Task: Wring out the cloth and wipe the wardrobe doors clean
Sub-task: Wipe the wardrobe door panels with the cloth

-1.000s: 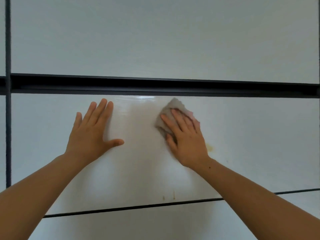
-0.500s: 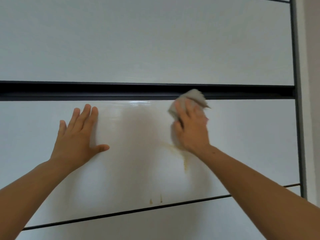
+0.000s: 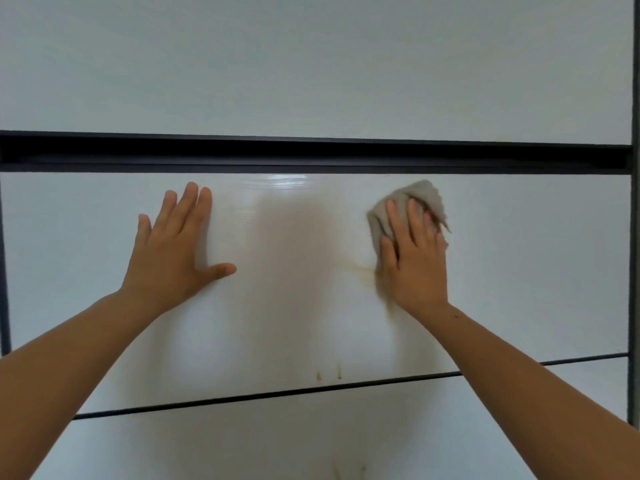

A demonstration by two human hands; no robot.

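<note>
A grey cloth (image 3: 422,195) is pressed flat against a white wardrobe door (image 3: 294,306) by the right hand (image 3: 414,258). The fingers are laid out straight and slightly spread over the wad. Nothing is pinched, and the thumb is set along the cloth's left edge. The cloth is bunched, with its upper corner and right fringe left showing past the fingertips, just under a dark rail (image 3: 311,154) that runs across above the hand. A brownish smear (image 3: 358,268) is seen just left of the heel of the hand, trailing down beside the wrist.

Well to the left of the cloth, at about the same height, the left hand (image 3: 169,251) is planted palm-down on the same door. Its fingers are straight and close together, its thumb is stretched out towards the right hand, and nothing is held in it. Between the two hands a glossy patch with a dim shadow is shown.

Below the hands, two small brown drips (image 3: 327,375) are visible just above a thin dark seam (image 3: 277,394). Fainter brown marks (image 3: 336,472) are seen on the lower panel (image 3: 225,445) under that seam. Above the rail an upper panel (image 3: 311,64) is shown, and far to the right of the cloth the door is closed off by a dark upright frame (image 3: 633,237).
</note>
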